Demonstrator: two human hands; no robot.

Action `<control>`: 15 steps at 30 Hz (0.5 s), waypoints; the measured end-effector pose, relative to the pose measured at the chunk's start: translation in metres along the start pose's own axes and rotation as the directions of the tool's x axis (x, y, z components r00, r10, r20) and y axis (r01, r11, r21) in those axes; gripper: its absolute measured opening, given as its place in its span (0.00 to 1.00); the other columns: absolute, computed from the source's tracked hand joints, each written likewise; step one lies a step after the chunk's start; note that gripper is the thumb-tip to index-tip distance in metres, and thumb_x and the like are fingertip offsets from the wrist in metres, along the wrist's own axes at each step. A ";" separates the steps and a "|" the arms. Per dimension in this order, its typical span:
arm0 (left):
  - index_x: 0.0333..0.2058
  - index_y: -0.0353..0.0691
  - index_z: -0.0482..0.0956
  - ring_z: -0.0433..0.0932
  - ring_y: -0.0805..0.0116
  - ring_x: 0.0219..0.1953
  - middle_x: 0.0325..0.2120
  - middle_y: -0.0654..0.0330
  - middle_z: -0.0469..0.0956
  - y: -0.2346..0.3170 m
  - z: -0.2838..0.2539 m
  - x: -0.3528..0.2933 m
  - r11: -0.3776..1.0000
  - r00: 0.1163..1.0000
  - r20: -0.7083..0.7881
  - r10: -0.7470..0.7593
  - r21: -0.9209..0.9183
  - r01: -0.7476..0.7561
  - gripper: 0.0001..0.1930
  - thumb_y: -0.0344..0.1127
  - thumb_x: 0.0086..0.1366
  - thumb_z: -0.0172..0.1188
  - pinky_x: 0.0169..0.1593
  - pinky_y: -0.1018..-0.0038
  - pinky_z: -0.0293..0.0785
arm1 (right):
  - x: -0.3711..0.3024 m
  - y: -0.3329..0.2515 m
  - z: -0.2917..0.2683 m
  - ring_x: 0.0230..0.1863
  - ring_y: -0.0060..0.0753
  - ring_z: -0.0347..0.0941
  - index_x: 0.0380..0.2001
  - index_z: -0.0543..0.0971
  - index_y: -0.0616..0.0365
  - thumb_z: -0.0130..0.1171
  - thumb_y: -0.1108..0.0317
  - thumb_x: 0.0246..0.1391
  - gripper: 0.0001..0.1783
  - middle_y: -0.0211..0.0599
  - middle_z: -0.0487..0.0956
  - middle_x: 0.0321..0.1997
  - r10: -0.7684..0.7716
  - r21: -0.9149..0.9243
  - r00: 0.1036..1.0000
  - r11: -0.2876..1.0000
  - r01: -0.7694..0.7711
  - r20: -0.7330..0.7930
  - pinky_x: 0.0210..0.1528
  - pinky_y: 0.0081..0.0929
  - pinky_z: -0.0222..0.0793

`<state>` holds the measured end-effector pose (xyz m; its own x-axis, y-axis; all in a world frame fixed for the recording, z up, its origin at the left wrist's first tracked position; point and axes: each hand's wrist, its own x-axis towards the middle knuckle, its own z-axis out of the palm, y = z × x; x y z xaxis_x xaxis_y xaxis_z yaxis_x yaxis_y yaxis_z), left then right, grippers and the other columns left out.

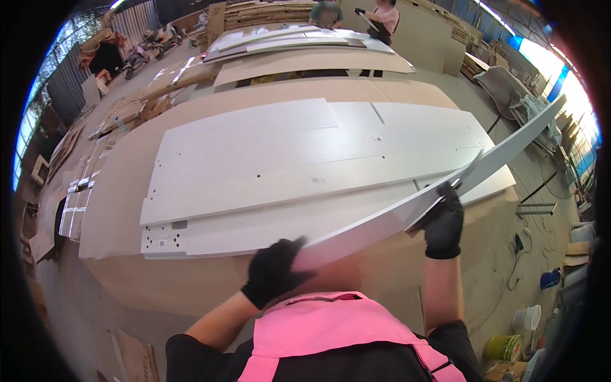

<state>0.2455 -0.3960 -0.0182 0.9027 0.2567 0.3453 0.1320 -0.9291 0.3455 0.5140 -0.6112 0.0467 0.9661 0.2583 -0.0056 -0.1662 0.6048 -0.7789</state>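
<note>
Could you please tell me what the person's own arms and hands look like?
The left hand and right hand wear fitted black gloves ending around the wrists. The forearms are bare up to short black sleeves. No cables or clear markings show on them.

You were in a workshop. Stacked boards [251,16], corrugated walls [58,83] and buckets [503,348] on grey floor [474,296] surrounded you.

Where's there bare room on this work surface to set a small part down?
Bare cardboard shows left of the stacked white panels, and in a strip beyond their far edge. Crowded: the middle, covered by panels, and near centre to right, where the left hand and right hand hold the long white board.
</note>
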 end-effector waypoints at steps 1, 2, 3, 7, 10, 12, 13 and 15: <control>0.55 0.44 0.69 0.78 0.53 0.39 0.39 0.54 0.77 0.005 0.009 0.002 0.993 0.994 0.085 -0.067 -0.089 0.074 0.37 0.61 0.52 0.63 0.40 0.61 0.74 | 0.003 -0.009 0.007 0.39 0.29 0.70 0.33 0.75 0.55 0.58 0.64 0.54 0.08 0.30 0.74 0.31 -0.031 -0.006 0.997 1.000 0.030 -0.067 0.44 0.30 0.66; 0.57 0.45 0.68 0.78 0.52 0.42 0.41 0.51 0.77 0.010 0.020 0.006 0.980 0.996 0.072 -0.047 -0.188 0.060 0.35 0.58 0.55 0.62 0.43 0.60 0.74 | 0.004 -0.020 0.013 0.39 0.29 0.70 0.33 0.76 0.56 0.58 0.64 0.55 0.08 0.31 0.74 0.32 -0.124 -0.109 0.992 0.986 0.124 0.004 0.45 0.29 0.66; 0.58 0.45 0.66 0.77 0.50 0.44 0.43 0.49 0.76 0.015 0.031 0.010 0.960 0.998 0.053 -0.031 -0.275 0.044 0.34 0.55 0.57 0.61 0.45 0.60 0.73 | 0.006 -0.028 0.017 0.39 0.29 0.71 0.33 0.76 0.57 0.57 0.64 0.55 0.08 0.32 0.75 0.32 -0.231 -0.189 0.968 0.951 0.245 0.096 0.45 0.28 0.66; 0.60 0.49 0.64 0.78 0.47 0.42 0.40 0.46 0.78 0.029 0.064 0.036 0.769 0.883 0.469 0.005 -0.566 0.296 0.25 0.41 0.66 0.53 0.45 0.61 0.74 | 0.032 -0.059 0.033 0.44 0.33 0.73 0.38 0.76 0.61 0.51 0.64 0.59 0.11 0.40 0.78 0.41 -0.389 -0.346 0.888 0.820 0.455 0.247 0.49 0.30 0.65; 0.60 0.50 0.65 0.80 0.48 0.35 0.36 0.47 0.79 0.042 0.076 0.058 0.799 0.899 0.326 0.291 -0.600 -0.041 0.24 0.41 0.65 0.53 0.40 0.62 0.75 | 0.049 -0.080 0.049 0.48 0.42 0.74 0.45 0.77 0.64 0.47 0.65 0.62 0.16 0.41 0.77 0.48 -0.520 -0.271 0.646 0.622 0.734 0.559 0.55 0.40 0.64; 0.60 0.51 0.66 0.80 0.50 0.33 0.34 0.47 0.79 0.050 0.073 0.072 0.836 0.878 0.231 0.420 -0.474 -0.275 0.24 0.41 0.65 0.53 0.38 0.63 0.75 | 0.050 -0.085 0.058 0.48 0.42 0.75 0.46 0.78 0.62 0.49 0.64 0.61 0.16 0.42 0.77 0.49 -0.518 -0.241 0.566 0.564 0.789 0.641 0.54 0.39 0.68; 0.60 0.51 0.66 0.80 0.51 0.33 0.33 0.47 0.79 0.050 0.065 0.080 0.880 0.854 0.259 0.452 -0.286 -0.379 0.24 0.41 0.65 0.53 0.39 0.64 0.75 | 0.047 -0.086 0.061 0.48 0.41 0.75 0.46 0.78 0.62 0.50 0.63 0.61 0.16 0.44 0.76 0.49 -0.526 -0.314 0.520 0.434 0.844 0.672 0.53 0.39 0.70; 0.58 0.47 0.69 0.79 0.58 0.35 0.40 0.53 0.79 0.045 0.034 0.091 0.835 0.951 0.046 0.307 -0.492 -0.245 0.21 0.36 0.66 0.54 0.42 0.68 0.75 | 0.032 -0.080 0.062 0.47 0.40 0.75 0.46 0.76 0.64 0.50 0.65 0.62 0.16 0.47 0.76 0.48 -0.427 -0.312 0.568 0.532 0.787 0.704 0.51 0.36 0.71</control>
<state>0.3474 -0.4240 -0.0012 0.9175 -0.0530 0.3941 -0.3129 -0.7078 0.6333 0.5456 -0.6050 0.1479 0.4800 0.4185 0.7710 0.7336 0.2904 -0.6144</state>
